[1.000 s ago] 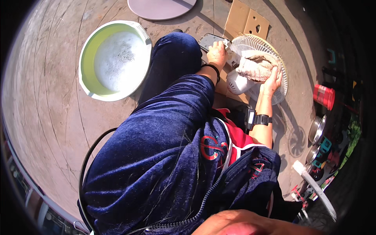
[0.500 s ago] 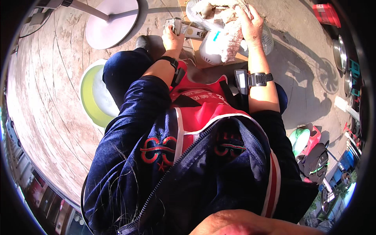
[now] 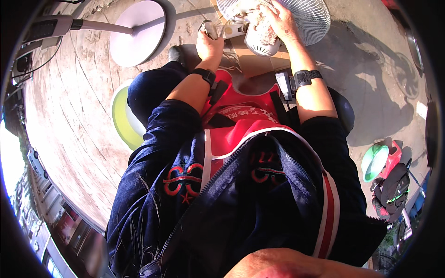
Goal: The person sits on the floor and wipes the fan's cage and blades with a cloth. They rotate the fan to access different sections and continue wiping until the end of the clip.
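Note:
A fan head lies in front of me, with its white wire grille [image 3: 315, 21] to the right and its rounded white motor housing [image 3: 262, 47] nearest me. My right hand [image 3: 282, 23] presses a crumpled pale pink cloth [image 3: 263, 28] over the back of the housing, fingers bent onto it. On the left, my left hand [image 3: 210, 47] is closed around the end of the fan's light-coloured neck [image 3: 234, 30]. That end is partly hidden by my fingers. The upper edge of the picture cuts off part of the grille.
Brown cardboard [image 3: 252, 65] lies beneath the fan. A round pale stand base [image 3: 138, 34] with a pole is at far left. By my left knee stands a yellow-green basin [image 3: 121, 118]. A green bowl [image 3: 374, 163] and a dark bag [image 3: 391, 194] sit at right.
The cloth, which hung down over the housing's side, is now bunched higher under my right hand. More of the grille shows on the right. The whole view has shifted slightly.

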A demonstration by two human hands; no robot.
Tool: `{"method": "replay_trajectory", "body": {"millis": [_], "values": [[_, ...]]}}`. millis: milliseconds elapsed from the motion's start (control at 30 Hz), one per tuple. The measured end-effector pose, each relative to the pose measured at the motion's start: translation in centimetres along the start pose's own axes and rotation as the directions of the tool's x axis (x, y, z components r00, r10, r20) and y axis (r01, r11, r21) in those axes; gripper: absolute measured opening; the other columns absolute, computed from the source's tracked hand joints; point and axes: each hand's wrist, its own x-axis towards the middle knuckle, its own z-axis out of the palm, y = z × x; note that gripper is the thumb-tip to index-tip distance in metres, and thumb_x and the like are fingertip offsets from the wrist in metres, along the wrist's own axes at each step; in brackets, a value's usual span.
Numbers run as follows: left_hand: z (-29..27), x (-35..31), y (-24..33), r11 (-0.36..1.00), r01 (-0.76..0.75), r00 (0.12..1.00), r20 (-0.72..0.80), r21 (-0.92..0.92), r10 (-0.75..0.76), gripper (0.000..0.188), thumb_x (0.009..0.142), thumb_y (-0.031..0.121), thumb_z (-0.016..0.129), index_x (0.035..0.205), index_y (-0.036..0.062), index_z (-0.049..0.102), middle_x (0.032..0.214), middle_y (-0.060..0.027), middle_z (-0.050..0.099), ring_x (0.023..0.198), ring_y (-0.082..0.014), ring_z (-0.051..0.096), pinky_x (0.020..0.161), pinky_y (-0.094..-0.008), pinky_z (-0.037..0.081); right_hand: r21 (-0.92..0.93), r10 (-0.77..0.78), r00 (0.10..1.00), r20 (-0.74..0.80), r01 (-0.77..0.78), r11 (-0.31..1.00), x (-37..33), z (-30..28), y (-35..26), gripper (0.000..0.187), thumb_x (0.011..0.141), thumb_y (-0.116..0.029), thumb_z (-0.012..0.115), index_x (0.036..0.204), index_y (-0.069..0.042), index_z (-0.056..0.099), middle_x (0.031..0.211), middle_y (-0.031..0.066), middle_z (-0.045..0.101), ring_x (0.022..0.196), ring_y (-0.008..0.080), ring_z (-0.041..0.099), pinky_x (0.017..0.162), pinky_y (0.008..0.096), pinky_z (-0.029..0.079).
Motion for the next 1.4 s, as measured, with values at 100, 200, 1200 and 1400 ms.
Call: {"method": "replay_trajectory", "body": {"millis": [100, 200, 1200, 1400], "values": [[-0.1, 0.3, 0.1, 1.000, -0.003, 0.998, 0.067, 0.018, 0.001, 0.054, 0.066, 0.028, 0.076, 0.108, 0.0047, 0.051, 0.098, -0.0205, 0.063, 0.092, -0.0404, 0.063, 0.082, -0.0469, 0.052, -0.020, -0.075, 0.997, -0.016, 0.075, 0.997, 0.8, 0.7, 1.5, 0.043, 0.088, -0.030, 0.065, 0.119, 0.000, 0.061, 0.109, 0.0143, 0.069, 0.103, 0.0226, 0.065, 0.087, 0.0319, 0.051], [-0.4, 0.7, 0.1, 1.000, -0.014, 0.997, 0.082, 0.028, 0.011, 0.057, 0.066, 0.028, 0.075, 0.111, 0.0042, 0.050, 0.098, -0.0202, 0.063, 0.091, -0.0399, 0.064, 0.081, -0.0465, 0.052, -0.006, -0.056, 0.998, 0.036, 0.056, 0.998, 2.2, 1.5, 3.3, 0.041, 0.088, -0.035, 0.062, 0.114, -0.003, 0.065, 0.106, 0.0135, 0.070, 0.099, 0.0256, 0.067, 0.085, 0.0354, 0.053], [-3.3, 6.3, 0.3, 0.945, -0.200, 0.897, 0.436, 0.260, 0.070, 0.072, 0.071, 0.040, 0.071, 0.125, -0.0042, 0.053, 0.115, -0.0263, 0.064, 0.107, -0.0399, 0.062, 0.093, -0.0436, 0.049, -0.299, 0.006, 0.999, 0.043, 0.007, 0.954, 3.7, 3.0, 5.9, 0.053, 0.080, -0.051, 0.060, 0.111, -0.008, 0.068, 0.107, 0.0198, 0.069, 0.101, 0.0356, 0.066, 0.090, 0.0426, 0.051], [-4.1, 5.7, -0.8, 0.963, -0.271, 0.842, 0.486, 0.004, 0.235, 0.104, 0.064, 0.038, 0.078, 0.147, -0.0004, 0.028, 0.124, -0.0261, 0.060, 0.113, -0.0373, 0.061, 0.098, -0.0398, 0.047, -0.433, 0.036, 0.989, 0.143, 0.030, 0.901, 4.2, 3.3, 3.6, 0.049, 0.082, -0.050, 0.059, 0.115, -0.014, 0.066, 0.108, 0.0168, 0.069, 0.103, 0.0348, 0.066, 0.091, 0.0431, 0.051]]}}
